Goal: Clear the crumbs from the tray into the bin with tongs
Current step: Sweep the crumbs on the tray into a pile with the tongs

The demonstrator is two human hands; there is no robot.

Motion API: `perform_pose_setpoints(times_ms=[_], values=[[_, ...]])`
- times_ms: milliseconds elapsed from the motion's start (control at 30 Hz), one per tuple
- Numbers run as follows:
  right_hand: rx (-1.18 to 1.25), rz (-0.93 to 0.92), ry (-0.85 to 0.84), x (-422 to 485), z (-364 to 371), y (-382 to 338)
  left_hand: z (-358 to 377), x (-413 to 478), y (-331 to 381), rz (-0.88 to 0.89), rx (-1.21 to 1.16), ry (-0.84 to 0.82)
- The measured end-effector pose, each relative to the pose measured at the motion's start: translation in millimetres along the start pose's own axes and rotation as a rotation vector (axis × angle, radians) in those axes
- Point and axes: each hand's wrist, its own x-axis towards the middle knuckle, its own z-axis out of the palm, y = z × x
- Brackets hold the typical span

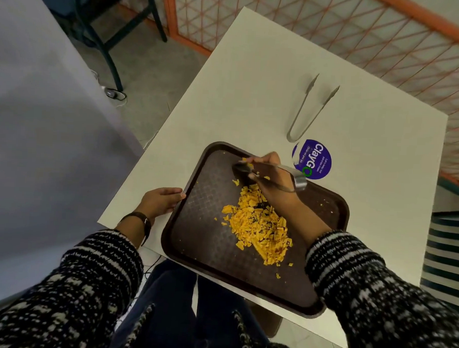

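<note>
A: Progress, approx.?
B: Early, IMO. Most crumbs (257, 225) sit heaped mid-tray (202, 225), lower centre of frame, w/ a few strays nr its right rim. The bin isn't in view.
A: Grips?
B: The right hand (271, 181) has its grip clenched round the tongs (299, 180), tips low over the tray's upper part. The left hand (160, 201) grips the tray's left rim.
A: Surroundings, obstacles?
B: The spare tongs (292, 139) lie on the table (253, 82), upper right, w/ a purple sticker (313, 159) beside the tray. The tray seems to overhang the table's near edge, so tipping's the risk.
</note>
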Motion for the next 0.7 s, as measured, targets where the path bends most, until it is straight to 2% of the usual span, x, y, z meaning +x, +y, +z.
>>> perform_pose_setpoints(times_ms=[100,167,267,367,500,700], values=[[-0.044,0.066,0.029,19.1,12.6,4.7,-0.1,-0.2,-0.8,-0.001,0.015,0.007],[-0.094,0.094,-0.017,16.8,15.0,6.0,-0.3,-0.6,-2.1,0.001,0.013,0.011],[-0.216,0.104,-0.017,-3.6,10.2,7.8,0.1,-1.7,-2.8,0.001,0.0,0.014],[-0.22,0.102,0.066,-30.8,-2.0,10.0,-1.1,-1.7,-2.3,-0.007,-0.008,0.004],[-0.223,0.19,0.05,-64.3,-8.4,3.9,-3.0,0.3,-3.2,-0.011,-0.009,-0.014],[-0.211,0.128,0.378,-43.9,-24.2,-4.1,-3.6,0.2,-1.1,-0.023,-0.005,-0.039]])
